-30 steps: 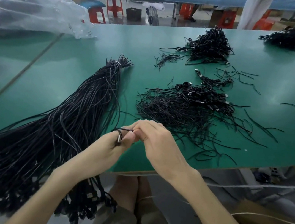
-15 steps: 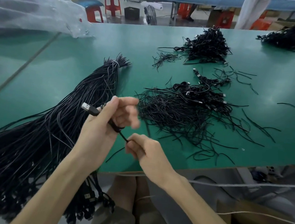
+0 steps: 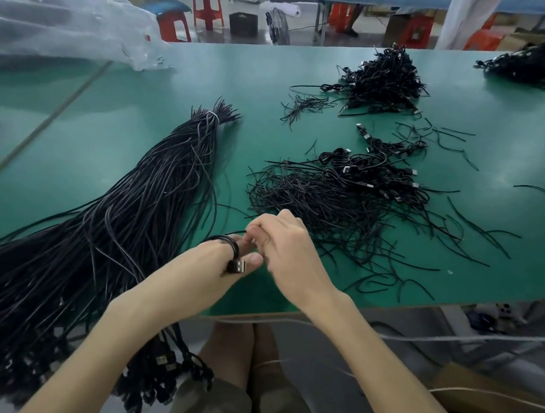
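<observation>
Lower centre of frame: left hand point(image 3: 216, 264) has a thin black cable point(image 3: 225, 240) looped in a few turns round its fingers, with the thumb pinning the USB plug point(image 3: 238, 266) against them. Right hand point(image 3: 290, 246) touches it from the right with fingers curled, and seems to pinch the cable's loose end; the fingertips are partly hidden.

Handling, as a guess: the cable is light, soft and springy, so the coil will pop open if let go. Hold it at the plug and across the turns, not by the loose tail. The jacket looks smooth, so it may be a bit slippery.

Around, on the green bench point(image 3: 118, 139):
- big tied bundle of cables point(image 3: 106, 237), left, hanging over the near edge
- loose ties and finished coils point(image 3: 334, 196), just above the hands
- coil pile point(image 3: 386, 79), upper centre
- another pile point(image 3: 539, 64), upper right
- plastic bag point(image 3: 63, 23), upper left

Nothing blocks the hands. The stray ties close behind them could snag.
</observation>
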`<state>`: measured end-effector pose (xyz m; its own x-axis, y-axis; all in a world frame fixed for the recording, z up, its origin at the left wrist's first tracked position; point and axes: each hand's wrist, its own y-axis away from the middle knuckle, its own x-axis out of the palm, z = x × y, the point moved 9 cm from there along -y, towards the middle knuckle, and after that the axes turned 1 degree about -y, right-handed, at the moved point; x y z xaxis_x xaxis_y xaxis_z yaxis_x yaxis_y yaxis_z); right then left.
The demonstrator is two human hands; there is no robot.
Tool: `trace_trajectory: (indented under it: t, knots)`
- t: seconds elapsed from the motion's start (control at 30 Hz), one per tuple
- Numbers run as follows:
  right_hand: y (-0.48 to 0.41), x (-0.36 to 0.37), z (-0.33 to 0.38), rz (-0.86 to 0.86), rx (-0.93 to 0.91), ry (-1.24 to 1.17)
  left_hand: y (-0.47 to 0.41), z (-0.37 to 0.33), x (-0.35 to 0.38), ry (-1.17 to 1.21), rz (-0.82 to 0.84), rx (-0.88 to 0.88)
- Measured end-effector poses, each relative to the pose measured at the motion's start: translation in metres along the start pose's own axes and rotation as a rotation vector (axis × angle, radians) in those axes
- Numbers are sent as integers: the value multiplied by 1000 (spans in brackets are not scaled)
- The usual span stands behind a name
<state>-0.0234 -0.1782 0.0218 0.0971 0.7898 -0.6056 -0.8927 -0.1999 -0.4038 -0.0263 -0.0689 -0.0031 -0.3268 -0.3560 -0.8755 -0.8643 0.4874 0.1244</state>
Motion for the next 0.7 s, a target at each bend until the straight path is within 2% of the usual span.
trace_trajectory:
  t: [0.13, 0.33, 0.43, 0.57, 0.7]
  knots:
    - [6, 0, -15, -8, 108, -103, -6, 4, 2, 81, -35, 37]
    - [10, 3, -12, -47, 56, -261, -17, 6, -5, 198, -162, 79]
    - [15, 7, -17, -62, 96, -333, -18, 11, -6, 303, -201, 48]
    - [25, 26, -23, -2, 220, -465, -15, 10, -7, 691, -294, 47]
    - [30, 32, -15, 2, 186, -485, -7, 12, -19, 1115, -487, 70]
